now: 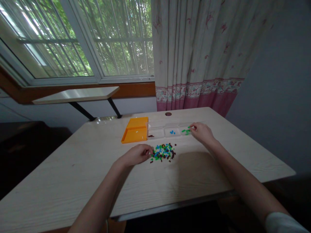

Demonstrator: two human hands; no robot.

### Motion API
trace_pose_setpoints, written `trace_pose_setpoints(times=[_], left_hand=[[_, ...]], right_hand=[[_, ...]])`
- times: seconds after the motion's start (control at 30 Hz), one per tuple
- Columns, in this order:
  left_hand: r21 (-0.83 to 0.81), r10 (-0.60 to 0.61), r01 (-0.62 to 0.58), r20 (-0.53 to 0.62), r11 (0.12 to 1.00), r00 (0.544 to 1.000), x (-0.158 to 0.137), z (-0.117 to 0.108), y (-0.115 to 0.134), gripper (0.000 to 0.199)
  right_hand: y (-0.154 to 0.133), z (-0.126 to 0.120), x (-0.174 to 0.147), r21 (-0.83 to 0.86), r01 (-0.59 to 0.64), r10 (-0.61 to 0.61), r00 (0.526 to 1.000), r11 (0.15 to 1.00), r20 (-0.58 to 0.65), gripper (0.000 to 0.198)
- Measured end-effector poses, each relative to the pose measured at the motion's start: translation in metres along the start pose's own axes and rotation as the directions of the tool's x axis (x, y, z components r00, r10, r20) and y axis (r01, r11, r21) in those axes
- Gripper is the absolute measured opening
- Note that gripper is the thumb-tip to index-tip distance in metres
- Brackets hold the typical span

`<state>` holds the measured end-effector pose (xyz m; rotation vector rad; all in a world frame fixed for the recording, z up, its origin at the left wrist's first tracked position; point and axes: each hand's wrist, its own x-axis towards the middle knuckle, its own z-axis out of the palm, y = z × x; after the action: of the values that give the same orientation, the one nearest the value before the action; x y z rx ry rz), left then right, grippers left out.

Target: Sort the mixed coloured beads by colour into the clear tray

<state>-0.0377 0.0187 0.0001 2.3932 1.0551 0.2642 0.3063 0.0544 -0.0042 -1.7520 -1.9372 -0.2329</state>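
A heap of small loose pieces (163,152), coloured green, blue, dark brown and pale yellow, lies on the table. At its left edge, my left hand (139,154) has its fingertips pinched together among the outer pieces; what is between them is hidden. My right hand (201,132) reaches over the right end of a clear sectioned tray (159,133), its thumb and finger closed on a small green piece (189,127). Below those fingertips, several green pieces (186,132) lie in that section. Blue pieces (172,132) occupy the middle section, and dark brown ones (151,136) the left section.
An orange tray (138,122) with a divider adjoins the clear tray's left end and holds a few pale pieces (136,131). Behind it, a raised shelf (80,94) stands on black legs. A round cable hole (168,114) lies near the table's (73,174) back edge.
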Motion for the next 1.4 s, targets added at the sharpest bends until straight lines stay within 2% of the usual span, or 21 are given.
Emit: trace_pose_setpoints(times=[0.2, 0.37, 0.43, 0.57, 0.7, 1.07, 1.27, 1.4], left_hand=[[-0.067, 0.065, -0.072, -0.103, 0.995, 0.993, 0.002, -0.001, 0.003, 0.019], [-0.079, 0.084, -0.098, -0.168, 0.992, 0.982, 0.005, -0.001, 0.011, 0.025], [-0.046, 0.090, -0.100, -0.181, 0.994, 0.979, 0.007, 0.002, 0.015, 0.025], [-0.003, 0.098, -0.101, -0.210, 0.995, 0.973, 0.011, 0.009, 0.022, 0.024], [-0.019, 0.124, -0.133, -0.248, 0.991, 0.961, 0.012, 0.014, 0.031, 0.021], [-0.006, 0.102, -0.109, -0.312, 0.994, 0.945, 0.013, 0.018, 0.037, 0.024], [-0.017, 0.040, -0.051, -0.378, 0.999, 0.925, 0.011, 0.014, 0.033, 0.028], [0.116, 0.017, 0.029, -0.380, 0.993, 0.925, 0.006, 0.004, 0.025, 0.030]], right_hand=[[-0.006, -0.005, 0.000, 0.015, -0.017, 0.017, 1.000, 1.000, 0.025, 0.022], [-0.034, -0.002, -0.010, 0.160, 0.122, -0.134, 0.989, 0.980, 0.064, 0.021], [-0.053, 0.002, -0.018, 0.227, 0.201, -0.225, 0.970, 0.953, 0.087, 0.021], [-0.091, 0.009, -0.037, 0.339, 0.371, -0.430, 0.895, 0.865, 0.117, 0.017], [-0.107, 0.014, -0.051, 0.406, 0.467, -0.534, 0.843, 0.786, 0.064, 0.019], [-0.107, 0.020, -0.054, 0.499, 0.516, -0.575, 0.817, 0.697, -0.042, 0.012], [-0.098, 0.016, -0.043, 0.459, 0.539, -0.546, 0.827, 0.706, -0.131, 0.013], [-0.077, 0.003, -0.029, 0.373, 0.559, -0.515, 0.829, 0.740, -0.219, 0.017]])
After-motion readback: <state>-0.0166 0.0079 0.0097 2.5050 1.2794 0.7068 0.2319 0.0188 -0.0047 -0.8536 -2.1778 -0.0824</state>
